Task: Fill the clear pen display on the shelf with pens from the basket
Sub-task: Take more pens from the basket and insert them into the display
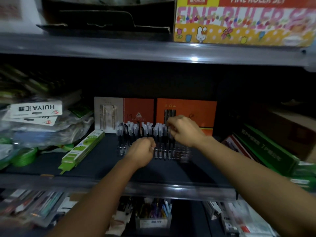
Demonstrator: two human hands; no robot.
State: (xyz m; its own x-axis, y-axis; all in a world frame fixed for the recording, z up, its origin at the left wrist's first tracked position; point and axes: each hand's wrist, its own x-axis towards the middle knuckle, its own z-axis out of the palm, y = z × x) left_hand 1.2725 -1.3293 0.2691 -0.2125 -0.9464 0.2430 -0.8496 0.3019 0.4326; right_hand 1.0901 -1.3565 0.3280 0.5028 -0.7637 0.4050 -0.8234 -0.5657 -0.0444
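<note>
On the middle shelf (95, 168) of a dim stationery rack, under a bright "Fine Ruler Set" carton (242, 21) on the board above, a person reaches in with both arms to a clear pen display (181, 152) standing near the back, in front of orange and grey pen gift boxes (186, 108). A long green pack (82, 149) lies just beside the display on the left, dark green boxes (266, 147) lean well to the right, and white "HUIYA" packets (34, 109) top a pile at far left. The display already carries a crowded row of capped pens (136, 130) standing upright, with its right end seemingly less full. The right hand (184, 130) is curled at the tops of the pens on that side, fingers pinched, apparently on one pen, though blur hides the exact grip. The left hand (142, 152) is balled at the display's front, low among the barrels; whether it holds a pen cannot be told. No basket is in view.

The likely step is seating a pen into the right-hand slots. With pens packed so tightly, a sideways nudge from either wrist could tip neighbours or shove the light display back against the boxes; poor light makes a missed slot more likely.
</note>
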